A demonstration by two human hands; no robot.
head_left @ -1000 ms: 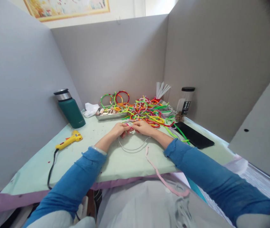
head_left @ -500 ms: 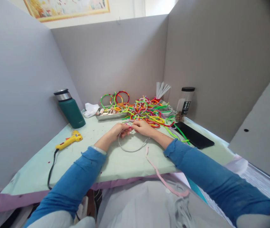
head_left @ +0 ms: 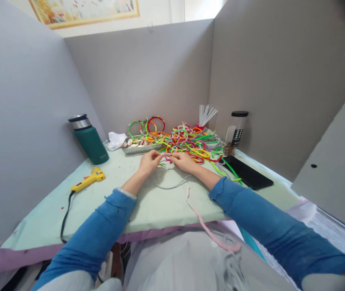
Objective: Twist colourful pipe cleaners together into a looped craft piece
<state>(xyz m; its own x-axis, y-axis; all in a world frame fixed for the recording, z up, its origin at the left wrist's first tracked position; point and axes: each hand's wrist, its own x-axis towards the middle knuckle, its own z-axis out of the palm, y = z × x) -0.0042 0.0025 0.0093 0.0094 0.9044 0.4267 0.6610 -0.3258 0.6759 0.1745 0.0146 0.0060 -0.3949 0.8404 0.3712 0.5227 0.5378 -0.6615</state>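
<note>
My left hand (head_left: 150, 161) and my right hand (head_left: 182, 161) face each other over the middle of the table, fingertips pinched a short gap apart. Between them runs a short bright pink piece (head_left: 166, 158), held at its right end by my right fingers. What my left fingertips pinch is too small to make out. A thin grey cord (head_left: 172, 188) curves on the table below my hands; its upper part is blurred. A pale pink fuzzy strip (head_left: 201, 220) hangs over the near table edge onto my lap.
Behind my hands lie a metal tray (head_left: 143, 149) of shells and a heap of coloured fuzzy stems (head_left: 190, 139). A yellow glue gun (head_left: 87, 180) and green bottle (head_left: 92, 143) stand left. At right are a black phone (head_left: 248, 173) and clear jar (head_left: 235, 131).
My left hand has moved slightly left and up, away from my right hand, opening a gap where the pink piece shows. The left side of the grey loop is no longer clearly visible.
</note>
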